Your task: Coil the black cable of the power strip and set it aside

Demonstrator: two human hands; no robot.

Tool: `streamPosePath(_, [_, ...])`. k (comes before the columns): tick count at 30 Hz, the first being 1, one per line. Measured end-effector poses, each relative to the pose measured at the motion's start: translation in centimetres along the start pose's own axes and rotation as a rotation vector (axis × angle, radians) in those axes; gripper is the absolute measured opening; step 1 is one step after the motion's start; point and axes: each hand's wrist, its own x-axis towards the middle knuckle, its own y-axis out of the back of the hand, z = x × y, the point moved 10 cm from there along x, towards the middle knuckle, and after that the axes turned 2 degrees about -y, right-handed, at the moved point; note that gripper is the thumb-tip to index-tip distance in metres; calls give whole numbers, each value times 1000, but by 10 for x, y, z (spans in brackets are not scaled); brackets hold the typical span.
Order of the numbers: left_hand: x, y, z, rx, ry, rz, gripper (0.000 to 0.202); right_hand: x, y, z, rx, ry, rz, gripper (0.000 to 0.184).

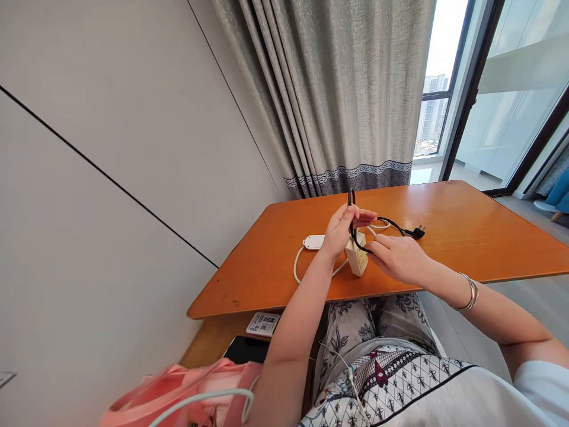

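Note:
A black power cord (351, 197) rises in a narrow loop above the table, with my left hand (339, 229) closed round it. My right hand (396, 256) pinches a lower stretch of the same cord, to the right of my left hand. From there the cord leads to a black plug (415, 232) whose metal prongs point right. Beneath my hands a cream block (356, 261) with small marks on its face stands on the table, partly hidden; I cannot tell its kind. Left of my left hand lies a white oblong piece (313, 242) joined to a white cord (296, 267).
The orange-brown wooden table (253, 261) runs along a pale wall. A grey curtain (355, 95) hangs behind it. Below the left front edge are a white printed card or box (263, 324), a dark flat object (246, 350) and a pink bag (178, 391).

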Motion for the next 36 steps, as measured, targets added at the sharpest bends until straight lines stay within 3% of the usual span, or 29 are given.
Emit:
streamPosePath(3, [-5, -10, -1, 13, 28, -12, 47, 6, 27, -3, 79, 66, 130, 35])
streamPosePath(6, [-10, -14, -2, 43, 36, 0, 45, 16, 47, 12, 175, 9, 198, 31])
streamPosePath(10, [-17, -22, -13, 46, 128, -73, 47, 32, 59, 40, 352, -93, 209, 28])
streamPosePath(13, [-21, -27, -16, 33, 160, -138, 52, 40, 64, 55, 510, -81, 202, 28])
streamPosePath(18, [-26, -34, -16, -9, 215, -207, 56, 44, 60, 70, 596, -41, 172, 27])
streamPosePath(26, [-28, -32, -22, -165, 333, -164, 56, 49, 48, 68, 497, -19, 134, 32])
streamPosePath(30, [-28, -30, -20, -208, 349, -133, 54, 53, 47, 72, 650, -28, 125, 32])
streamPosePath(36, [-29, -33, -19, -271, 378, -152, 47, 49, 30, 86, 891, -161, 49, 34])
